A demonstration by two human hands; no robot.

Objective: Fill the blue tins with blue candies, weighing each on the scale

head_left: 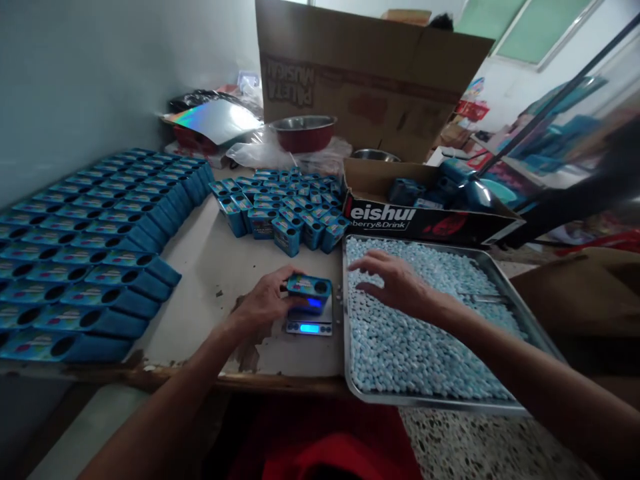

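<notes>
In the middle of the frame, the left hand grips a small blue box between thumb and fingers over a scale, a side hold that seemingly leaves the lit display clear; whether the box rests on the scale is unclear. At right, the right hand, fingers parted and apparently holding nothing, hovers above pale-blue pieces in a metal tray, likely placed for short reach. Packed rows of boxes at left probably save room.
</notes>
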